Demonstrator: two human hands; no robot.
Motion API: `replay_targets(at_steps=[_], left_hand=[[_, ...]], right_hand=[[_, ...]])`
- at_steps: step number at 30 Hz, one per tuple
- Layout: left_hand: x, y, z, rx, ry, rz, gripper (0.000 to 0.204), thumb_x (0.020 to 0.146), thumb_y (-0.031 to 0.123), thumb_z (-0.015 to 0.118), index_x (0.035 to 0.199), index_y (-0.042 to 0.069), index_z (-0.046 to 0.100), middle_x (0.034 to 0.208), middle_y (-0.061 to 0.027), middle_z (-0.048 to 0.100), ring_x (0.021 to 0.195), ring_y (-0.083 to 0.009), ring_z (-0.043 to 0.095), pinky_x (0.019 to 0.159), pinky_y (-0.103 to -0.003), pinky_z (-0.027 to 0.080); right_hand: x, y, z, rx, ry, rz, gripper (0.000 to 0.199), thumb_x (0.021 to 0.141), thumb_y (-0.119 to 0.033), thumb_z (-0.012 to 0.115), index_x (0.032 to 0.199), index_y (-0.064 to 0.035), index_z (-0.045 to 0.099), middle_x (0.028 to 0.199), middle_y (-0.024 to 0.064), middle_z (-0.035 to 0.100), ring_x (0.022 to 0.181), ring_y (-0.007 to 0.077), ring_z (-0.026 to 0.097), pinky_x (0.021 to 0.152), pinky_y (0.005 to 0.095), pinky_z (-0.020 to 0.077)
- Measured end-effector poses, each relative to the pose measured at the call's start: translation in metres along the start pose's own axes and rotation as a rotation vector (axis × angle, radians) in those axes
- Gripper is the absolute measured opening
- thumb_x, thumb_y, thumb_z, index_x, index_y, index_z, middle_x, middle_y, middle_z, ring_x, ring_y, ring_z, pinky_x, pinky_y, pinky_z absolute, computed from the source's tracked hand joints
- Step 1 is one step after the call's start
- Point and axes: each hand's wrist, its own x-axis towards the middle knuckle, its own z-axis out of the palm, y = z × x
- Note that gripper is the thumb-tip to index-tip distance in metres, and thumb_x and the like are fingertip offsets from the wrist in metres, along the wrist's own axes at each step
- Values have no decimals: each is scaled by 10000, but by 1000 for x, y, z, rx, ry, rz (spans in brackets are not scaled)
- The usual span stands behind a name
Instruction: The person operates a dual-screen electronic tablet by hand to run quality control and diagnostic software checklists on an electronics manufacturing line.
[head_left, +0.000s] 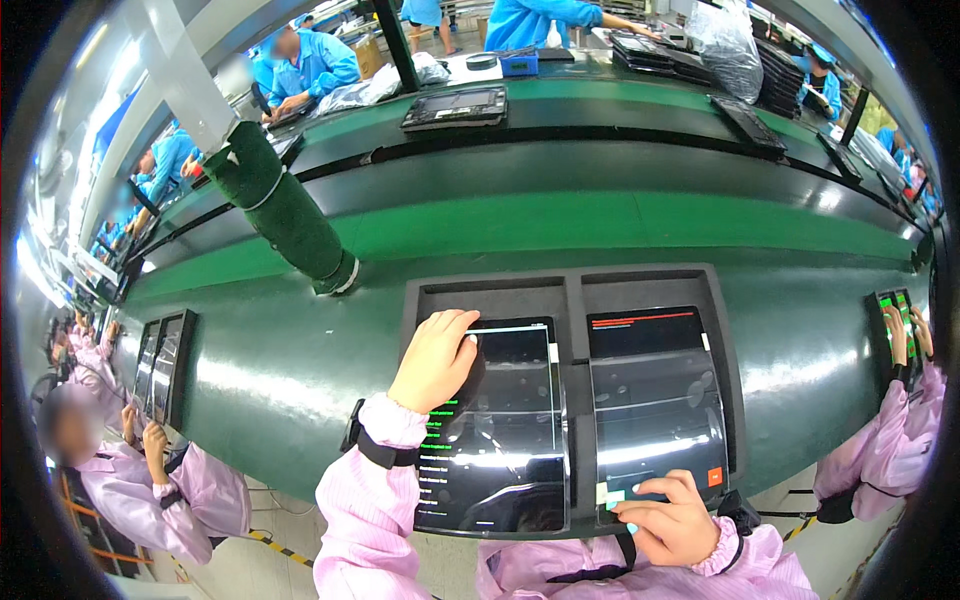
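Two black tablets lie side by side in a dark foam tray with two compartments. My left hand (pixel 435 362) rests over the upper left corner of the left tablet (pixel 500 420), fingers loosely bent and holding nothing visible. That tablet's lit screen carries a column of green and white text lines. On the right tablet (pixel 655 400), red text runs along the top, with a green button at lower left and a red one at lower right. My right hand (pixel 678 518) is at its lower edge, fingers apart, a fingertip at the green button. The foam tray (pixel 733 400) surrounds both tablets.
A green-wrapped post (pixel 300 225) rises beyond the tray on the left of the green bench (pixel 270 350). Co-workers in pink sit at both sides with similar trays. Farther back, a device (pixel 455 108) lies on a dark line, with people in blue beyond.
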Motion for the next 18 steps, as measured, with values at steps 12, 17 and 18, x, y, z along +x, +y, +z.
replay_targets(at_steps=[12,17,18], left_hand=[[2,2,4,-25,20,-23,315,794,24,480,1100,-39,520,1031,-186,567,983,-338,520,864,-389,410],[3,2,7,-43,20,-24,314,795,23,478,1101,-36,521,1040,-188,565,989,-339,519,869,-390,410],[4,2,8,-49,20,-27,315,796,24,478,1102,-35,521,1043,-190,564,992,-340,519,871,-389,410]], right_hand=[[51,-37,33,-8,-93,33,364,730,-218,651,1054,-71,574,1156,9,569,1073,253,444,817,434,330],[48,-35,29,-12,-104,48,359,726,-211,645,1049,-69,572,1165,13,569,1076,256,445,834,439,320],[46,-34,25,-19,-106,55,359,726,-211,645,1049,-69,572,1165,13,569,1076,256,445,834,439,320]])
